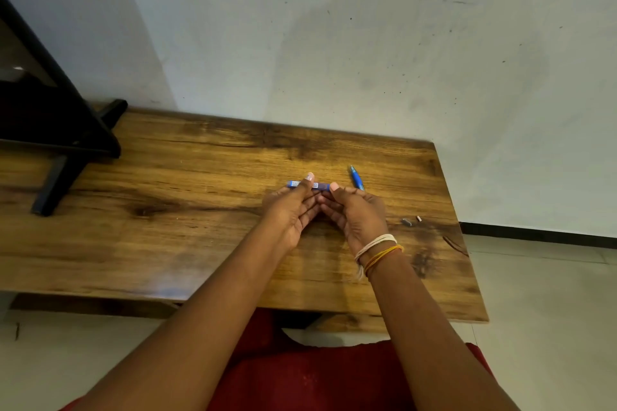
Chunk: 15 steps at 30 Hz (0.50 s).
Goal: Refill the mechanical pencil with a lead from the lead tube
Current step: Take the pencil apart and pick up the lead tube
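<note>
Here, blue lead tube (320,185), labelled, level

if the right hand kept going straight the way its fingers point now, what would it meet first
The right hand points up-left at the blue lead tube, which its thumb already seems to touch, with the left hand on the other end. The blue mechanical pencil lies off to its right, outside that line.
</note>
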Available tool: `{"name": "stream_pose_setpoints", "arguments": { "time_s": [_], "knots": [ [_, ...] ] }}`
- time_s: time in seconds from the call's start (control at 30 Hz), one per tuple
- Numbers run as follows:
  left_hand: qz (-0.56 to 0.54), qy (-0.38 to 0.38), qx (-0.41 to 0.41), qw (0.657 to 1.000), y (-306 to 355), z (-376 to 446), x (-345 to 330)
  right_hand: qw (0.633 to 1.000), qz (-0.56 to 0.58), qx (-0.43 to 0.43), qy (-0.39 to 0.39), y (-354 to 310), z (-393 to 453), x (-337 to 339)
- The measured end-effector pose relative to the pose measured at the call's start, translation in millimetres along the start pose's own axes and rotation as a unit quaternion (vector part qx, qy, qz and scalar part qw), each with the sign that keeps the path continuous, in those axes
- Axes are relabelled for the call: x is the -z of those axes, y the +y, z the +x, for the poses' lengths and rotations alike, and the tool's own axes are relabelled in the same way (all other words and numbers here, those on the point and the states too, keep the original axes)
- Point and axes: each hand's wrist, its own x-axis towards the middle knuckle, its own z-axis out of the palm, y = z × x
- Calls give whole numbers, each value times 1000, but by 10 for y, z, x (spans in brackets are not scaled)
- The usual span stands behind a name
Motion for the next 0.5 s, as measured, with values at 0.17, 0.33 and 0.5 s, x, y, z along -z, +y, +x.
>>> {"name": "stream_pose_setpoints", "arguments": {
  "time_s": [0.17,0.33,0.5],
  "knots": [
    [20,25,-7,999,33,13,15,999,-34,15,3,54,29,-55],
    [16,25,-5,1000,71,37,75,1000,-27,8,1,75,36,-98],
    [18,23,-13,999,110,45,127,995,-98,1,27,74,61,-101]
  ]
}}
